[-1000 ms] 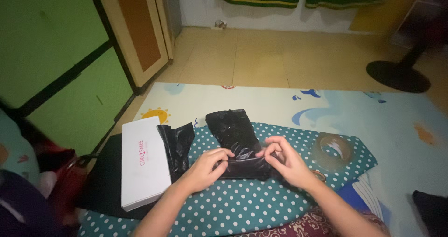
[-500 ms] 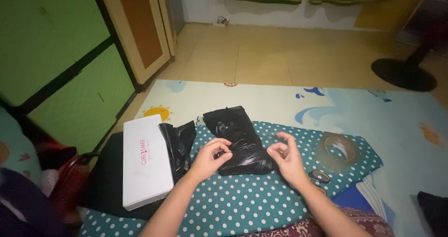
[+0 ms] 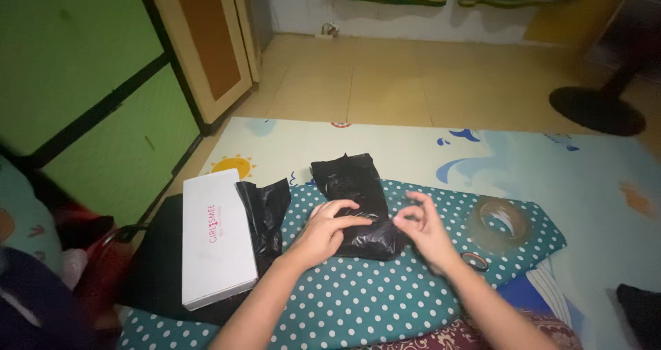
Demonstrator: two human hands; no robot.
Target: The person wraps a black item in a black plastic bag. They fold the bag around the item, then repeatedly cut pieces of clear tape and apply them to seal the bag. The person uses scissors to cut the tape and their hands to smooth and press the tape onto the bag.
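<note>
Since half a sec ago my left hand (image 3: 323,234) has shifted onto the black plastic parcel (image 3: 358,202), fingers flat on its near end, pinching nothing; right hand (image 3: 420,227) hovers just beside it, fingers loosely curled, empty. Parcel lies mid polka-dot cloth (image 3: 385,302). White box (image 3: 215,236) crowds the left w/ loose black bag (image 3: 265,209) between; tape roll (image 3: 497,222) sits right, open cloth nearer me.

- The left hand (image 3: 323,233) rests its fingers on the near end of a black plastic parcel (image 3: 358,202) lying on a teal dotted cloth (image 3: 372,298).
- The right hand (image 3: 423,229) hovers at the parcel's 3 o'clock, fingers loosely curled.
- A white box (image 3: 215,236) lies at 9 o'clock, a tape roll (image 3: 499,220) at 3 o'clock.
</note>
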